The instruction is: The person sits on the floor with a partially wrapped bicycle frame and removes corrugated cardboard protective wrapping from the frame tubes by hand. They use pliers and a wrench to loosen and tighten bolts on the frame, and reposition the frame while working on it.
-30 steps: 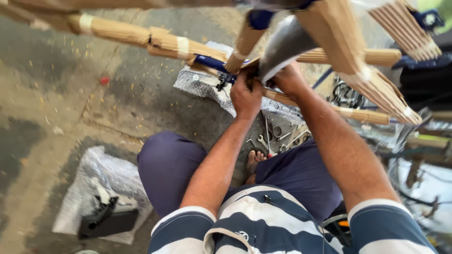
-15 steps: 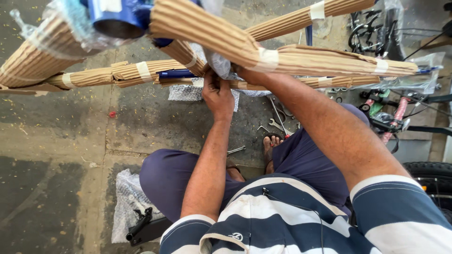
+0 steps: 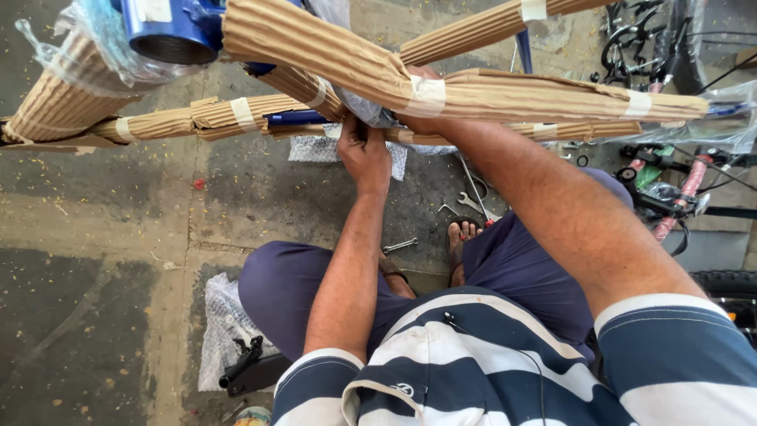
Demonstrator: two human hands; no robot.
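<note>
A blue bicycle frame point(image 3: 169, 28) wrapped in taped corrugated cardboard point(image 3: 315, 47) fills the top of the head view. My left hand point(image 3: 364, 150) is closed around clear plastic wrapping point(image 3: 367, 106) under the middle of the frame. My right hand point(image 3: 422, 118) is mostly hidden behind a cardboard-wrapped tube point(image 3: 552, 95) and seems to grip the frame there. I am seated low, knees apart, above a concrete floor.
Wrenches point(image 3: 473, 203) and a small spanner point(image 3: 400, 245) lie on the floor by my sandalled foot point(image 3: 464, 237). Bubble wrap with a black part point(image 3: 236, 355) lies at lower left. Bicycle parts point(image 3: 670, 189) and a tyre point(image 3: 725, 284) crowd the right side.
The view has tilted so the frame sits higher and closer. My left hand stays on the plastic wrapping; my right hand has slid further behind the cardboard tube.
</note>
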